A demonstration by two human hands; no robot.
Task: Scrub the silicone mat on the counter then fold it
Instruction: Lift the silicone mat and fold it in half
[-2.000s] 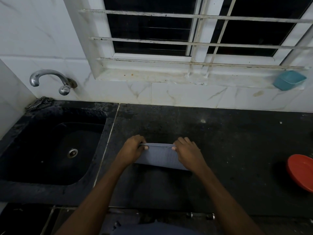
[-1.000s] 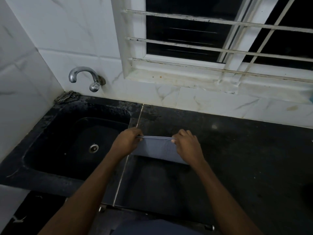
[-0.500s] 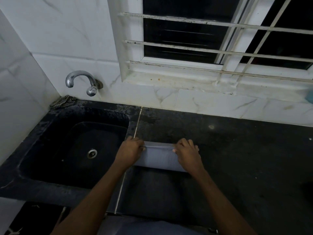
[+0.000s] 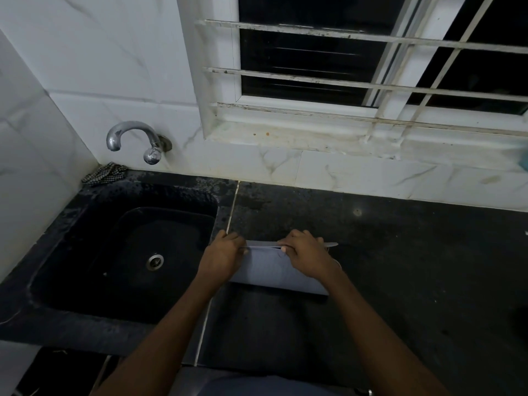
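Mat (image 4: 274,271) sits folded on the dark worktop (image 4: 400,281), a pale grey rectangle just right of the light seam (image 4: 232,207) that divides the worktop from the sink slab. Its near edge lies flat on the stone. Its far edge is raised a little, and there I can see thin layers stacked one on another. My left hand (image 4: 221,257) pinches that far edge at its left end, fingers curled over the top and thumb on my side. My right hand (image 4: 307,255) grips the same edge further right, fingers curled over it and thumb tip pressed against the layers. A short tip of the edge pokes out past my knuckles to the right. Both hands are close together, with a short span of mat between them.

Left of the mat is the black sink (image 4: 71,224) with its metal drain (image 4: 155,261). A chrome tap (image 4: 134,138) juts from the white tiled wall above it, and a checked cloth (image 4: 104,173) is bunched in the back left corner. A barred window (image 4: 300,58) stands above the worktop. Something blue (image 4: 525,162) shows at the right edge of the sill, too cut off to name.
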